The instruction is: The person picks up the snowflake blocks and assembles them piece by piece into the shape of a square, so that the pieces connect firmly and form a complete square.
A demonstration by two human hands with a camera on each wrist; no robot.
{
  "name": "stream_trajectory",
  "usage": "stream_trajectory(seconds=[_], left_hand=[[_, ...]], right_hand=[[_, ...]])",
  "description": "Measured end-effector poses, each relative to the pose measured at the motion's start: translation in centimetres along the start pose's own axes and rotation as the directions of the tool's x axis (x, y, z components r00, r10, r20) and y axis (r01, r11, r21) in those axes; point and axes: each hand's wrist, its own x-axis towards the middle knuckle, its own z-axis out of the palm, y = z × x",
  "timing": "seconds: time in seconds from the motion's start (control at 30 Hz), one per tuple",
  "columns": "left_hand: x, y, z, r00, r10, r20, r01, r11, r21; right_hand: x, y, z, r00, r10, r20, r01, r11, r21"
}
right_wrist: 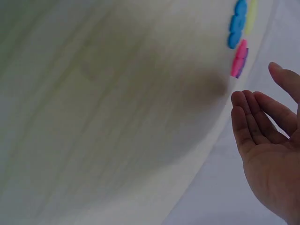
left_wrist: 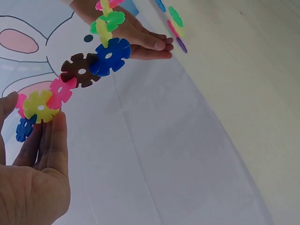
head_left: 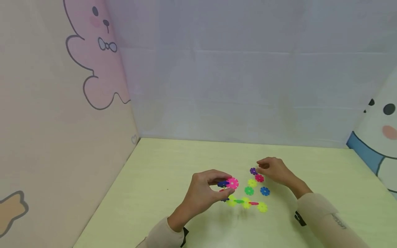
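A chain of interlocking plastic flower discs hangs from my left hand (head_left: 204,189), its thumb and fingers pinching the end with the pink disc (head_left: 232,183). In the left wrist view that end shows a yellow disc (left_wrist: 40,107), followed by a brown disc (left_wrist: 80,71) and a blue disc (left_wrist: 112,55). The chain's lower stretch runs rightward to a yellow end disc (head_left: 262,207). My right hand (head_left: 275,171) hovers beside the loose purple disc (head_left: 253,171) and red disc (head_left: 259,178). Its fingers are gently bent with nothing between them in the right wrist view.
More loose discs lie on the pale yellow table (head_left: 149,206): a yellow disc (head_left: 252,183), a green disc (head_left: 249,190) and a blue disc (head_left: 265,191). A white cloth wall (head_left: 217,86) stands behind, and a wall with cartoon animals (head_left: 62,120) rises at left.
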Motion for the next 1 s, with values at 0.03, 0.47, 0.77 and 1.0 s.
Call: stream_trajectory(seconds=[0.03, 0.47, 0.77, 1.0], left_hand=[[0.0, 0.0, 0.0, 1.0, 0.001, 0.0, -0.001, 1.0, -0.003], [0.0, -0.3, 0.1, 1.0, 0.012, 0.011, -0.012, 1.0, 0.003], [0.4, -0.5, 0.1, 1.0, 0.015, 0.021, -0.015, 1.0, -0.005], [0.3, -0.5, -0.3, 0.999, -0.02, 0.032, 0.021, 1.0, -0.016]], right_hand=[[0.3, 0.3, 0.3, 1.0, 0.005, 0.009, -0.005, 1.0, -0.026], [1.5, -1.4, 1.2, 0.99, 0.122, 0.063, -0.112, 0.983, -0.144], [-0.2, -2.2, 0.1, 0.994, 0.094, -0.049, -0.098, 0.992, -0.083], [-4.3, -5.7, -2.2, 0.991, 0.024, -0.132, -0.008, 0.992, 0.127]])
